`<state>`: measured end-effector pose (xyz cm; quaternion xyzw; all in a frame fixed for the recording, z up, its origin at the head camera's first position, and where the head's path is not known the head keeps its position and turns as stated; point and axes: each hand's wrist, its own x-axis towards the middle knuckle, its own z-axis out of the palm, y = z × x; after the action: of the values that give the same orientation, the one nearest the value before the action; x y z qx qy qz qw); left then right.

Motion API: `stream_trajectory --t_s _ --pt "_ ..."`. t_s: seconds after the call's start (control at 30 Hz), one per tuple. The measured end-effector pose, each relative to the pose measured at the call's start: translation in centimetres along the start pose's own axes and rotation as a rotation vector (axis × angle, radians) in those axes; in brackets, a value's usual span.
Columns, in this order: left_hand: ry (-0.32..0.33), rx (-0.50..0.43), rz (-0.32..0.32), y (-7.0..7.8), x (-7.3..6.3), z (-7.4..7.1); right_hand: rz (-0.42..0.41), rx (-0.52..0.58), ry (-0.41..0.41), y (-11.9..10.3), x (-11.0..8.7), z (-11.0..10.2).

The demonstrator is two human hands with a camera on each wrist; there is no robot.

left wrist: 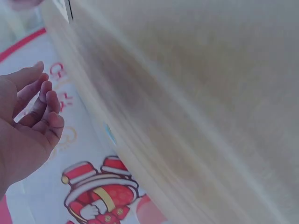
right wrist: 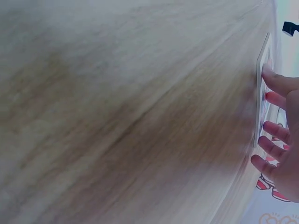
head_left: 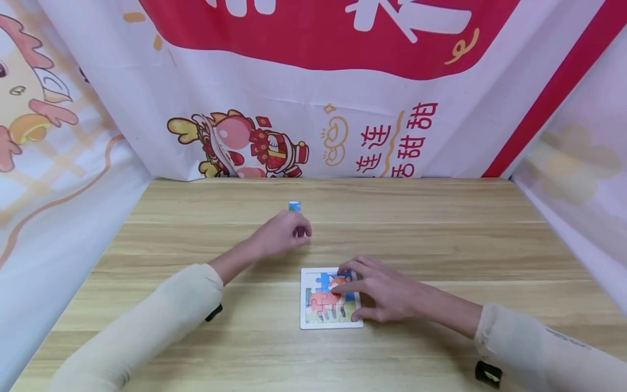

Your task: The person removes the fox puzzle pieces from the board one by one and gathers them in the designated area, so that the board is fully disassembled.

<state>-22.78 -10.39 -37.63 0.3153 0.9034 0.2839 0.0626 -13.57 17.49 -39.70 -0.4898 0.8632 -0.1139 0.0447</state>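
Observation:
A small jigsaw puzzle in a white frame [head_left: 305,305] lies flat on the wooden table, its pieces showing an orange fox on blue and green. At its upper left corner a pale patch shows. My right hand [head_left: 387,291] rests over the puzzle's right side, fingers spread across the picture and thumb at the lower right corner; the right wrist view has this hand [right wrist: 285,135] beside the frame's edge. Farther back, my left hand [head_left: 284,231] hovers with loosely bent fingers and nothing in them, as the left wrist view also shows. Just beyond it lies a loose blue puzzle piece [head_left: 294,206].
The wooden table [head_left: 441,234] ends at a printed white and red cloth [head_left: 303,81] hanging behind it. More printed cloth hangs at the left [head_left: 54,163] and right [head_left: 573,163] sides. Dark straps show under both pale sleeves [head_left: 161,310].

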Motion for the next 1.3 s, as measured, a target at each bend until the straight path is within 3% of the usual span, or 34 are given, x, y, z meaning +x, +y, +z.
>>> stream_trajectory --t_s 0.23,0.43,0.77,0.97,1.3 --pt "-0.088 -0.030 0.032 2.0 -2.0 1.2 -0.038 -0.056 0.049 -0.1 -0.5 0.3" --pt "-0.135 -0.032 0.084 3.0 -2.4 2.2 -0.054 -0.102 0.034 -0.2 -0.6 0.5" --pt "-0.204 -0.060 -0.036 3.7 -2.7 3.3 -0.049 -0.068 0.043 -0.1 -0.6 0.7" --pt "-0.193 -0.047 -0.078 3.9 -2.7 3.8 -0.031 -0.047 0.028 -0.1 -0.6 0.8" --pt "-0.206 -0.081 -0.068 3.8 -2.7 3.8 -0.013 -0.045 0.012 0.0 -0.6 0.7"
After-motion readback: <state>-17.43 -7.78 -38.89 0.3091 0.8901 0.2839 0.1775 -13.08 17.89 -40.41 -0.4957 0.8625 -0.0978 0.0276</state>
